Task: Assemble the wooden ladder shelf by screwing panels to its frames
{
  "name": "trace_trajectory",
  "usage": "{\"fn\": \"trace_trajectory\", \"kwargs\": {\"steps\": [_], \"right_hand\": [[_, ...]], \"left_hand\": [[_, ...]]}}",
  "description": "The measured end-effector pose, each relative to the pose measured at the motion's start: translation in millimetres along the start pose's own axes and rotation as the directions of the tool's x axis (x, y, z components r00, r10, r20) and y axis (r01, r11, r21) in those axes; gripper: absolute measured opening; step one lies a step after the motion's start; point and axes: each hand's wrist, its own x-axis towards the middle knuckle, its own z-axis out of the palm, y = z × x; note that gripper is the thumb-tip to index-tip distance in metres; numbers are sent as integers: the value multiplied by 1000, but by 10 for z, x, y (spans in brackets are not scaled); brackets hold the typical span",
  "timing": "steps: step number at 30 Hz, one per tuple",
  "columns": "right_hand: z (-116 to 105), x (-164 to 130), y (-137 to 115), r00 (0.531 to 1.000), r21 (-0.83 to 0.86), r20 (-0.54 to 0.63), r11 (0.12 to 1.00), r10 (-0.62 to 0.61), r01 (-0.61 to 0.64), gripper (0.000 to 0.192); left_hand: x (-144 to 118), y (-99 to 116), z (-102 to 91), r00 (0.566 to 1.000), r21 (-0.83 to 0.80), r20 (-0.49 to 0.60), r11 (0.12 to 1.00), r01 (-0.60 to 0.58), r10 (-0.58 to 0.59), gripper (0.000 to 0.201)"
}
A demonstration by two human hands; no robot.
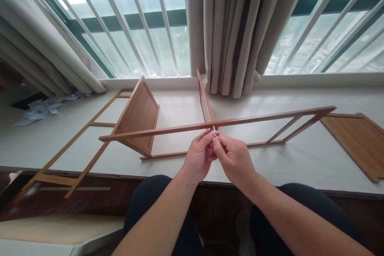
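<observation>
Both hands meet at the near rail of a wooden frame [168, 131], which stands on its side with two panels fixed across it. My right hand [232, 154] is closed, thumb and forefinger pinching a thin, shiny metal piece [214, 129] whose tip points up at the rail. Whether it is a screw or a hex key I cannot tell. Just left of it, my left hand [198, 154] is closed too, its fingertips beside the metal piece below the rail; what they grip is hidden. One wooden panel [138, 118] stands left of the hands, and a narrower-looking panel [204, 98] rises behind them.
A second, ladder-like wooden frame [85, 132] lies at the left, jutting over the edge of the pale ledge [177, 170]. At the right lies a loose wooden panel [355, 138]. Crumpled paper [42, 110] sits far left. Curtains [234, 28] hang before barred windows behind.
</observation>
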Motion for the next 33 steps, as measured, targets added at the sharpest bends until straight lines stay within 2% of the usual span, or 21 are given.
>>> {"fn": "trace_trajectory", "kwargs": {"steps": [4,6,10,23,29,33], "right_hand": [[-44,40,10,981,-227,-64,960,-183,164,37],[-63,53,21,971,-252,-67,946,-229,206,37],[-86,54,47,969,-246,-43,942,-245,228,40],[-105,39,51,984,-176,-2,968,-180,177,38],[-110,33,38,996,-51,32,995,-80,82,41],[-95,19,28,999,92,45,996,-26,22,42]], "left_hand": [[6,-7,-11,999,12,31,1000,-6,5,31],[9,-6,-12,999,16,45,1000,-5,5,30],[5,2,-10,999,5,34,1000,13,-13,31],[-1,8,-25,998,-5,65,1000,25,-25,28],[1,5,-42,996,1,79,1000,30,-30,27],[8,0,-49,997,2,79,1000,24,-24,28]]}}
